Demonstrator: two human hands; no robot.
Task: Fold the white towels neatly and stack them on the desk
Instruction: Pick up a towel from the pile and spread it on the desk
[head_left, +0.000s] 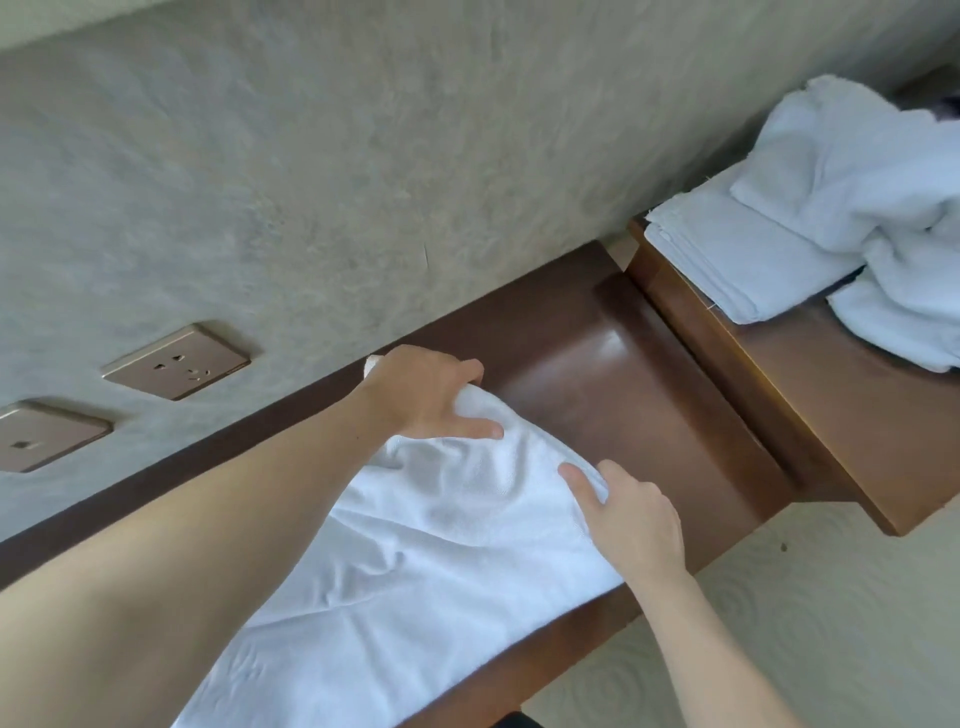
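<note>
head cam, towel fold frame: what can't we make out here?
Head view only:
- White towel: near end cut off by the bottom edge; full size unknown.
- Left hand: fingers curl under the towel's far edge, tips hidden by cloth.
- Folded stack: partly covered by the loose towel pile; count unreadable.
- Loose pile: cut off by the right edge.
- Dark object behind the pile, top right: too little showing to identify.

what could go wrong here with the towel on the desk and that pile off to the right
The towel is wrinkled under the left hand and right hand, so a fold now may come out uneven. Its near edge lies at the desk front and could slide off. The loose pile slumps over the folded stack.
</note>
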